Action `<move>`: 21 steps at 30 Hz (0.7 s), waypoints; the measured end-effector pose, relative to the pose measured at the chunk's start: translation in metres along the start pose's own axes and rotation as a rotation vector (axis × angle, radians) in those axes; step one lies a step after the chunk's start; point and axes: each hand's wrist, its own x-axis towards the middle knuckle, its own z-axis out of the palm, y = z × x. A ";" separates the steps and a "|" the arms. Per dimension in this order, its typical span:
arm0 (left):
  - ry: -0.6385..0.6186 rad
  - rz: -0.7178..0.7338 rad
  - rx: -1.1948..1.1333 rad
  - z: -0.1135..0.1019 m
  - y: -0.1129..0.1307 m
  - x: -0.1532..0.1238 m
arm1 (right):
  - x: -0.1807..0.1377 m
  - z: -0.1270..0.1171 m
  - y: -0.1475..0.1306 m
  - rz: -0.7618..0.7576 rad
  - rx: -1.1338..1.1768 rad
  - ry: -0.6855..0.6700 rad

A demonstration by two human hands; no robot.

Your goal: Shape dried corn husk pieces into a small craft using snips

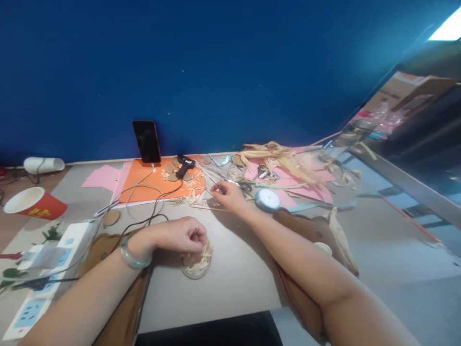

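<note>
Just below the centre of the frame, a small round dish (196, 277) of pale shreds (200, 264) sits on the bench (241, 264). At its upper edge is the left hand (178, 234), fingers curled inward almost together; whether they pinch any shreds I cannot tell. Higher up, at mid-frame, the right hand (232, 197) has its fingers closed around a slim dark tool (221, 189). To that hand's upper left, a black glue gun (185, 166) lies on orange paper (135, 176); just right of it is a pale blue roll (267, 199).
</note>
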 end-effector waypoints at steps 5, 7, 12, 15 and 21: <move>0.066 -0.030 0.131 -0.005 -0.003 0.001 | 0.003 0.011 0.010 -0.070 -0.170 -0.062; 0.134 -0.029 0.134 -0.010 -0.009 0.006 | 0.003 0.014 0.011 -0.073 -0.189 -0.065; 0.762 0.001 0.340 -0.025 -0.032 0.026 | 0.000 0.014 0.007 -0.069 -0.141 -0.038; 0.816 0.092 0.629 -0.028 -0.043 0.035 | -0.002 0.014 0.002 -0.077 -0.102 -0.029; 0.712 0.112 0.811 -0.024 -0.048 0.042 | -0.010 0.014 -0.004 -0.105 -0.024 -0.012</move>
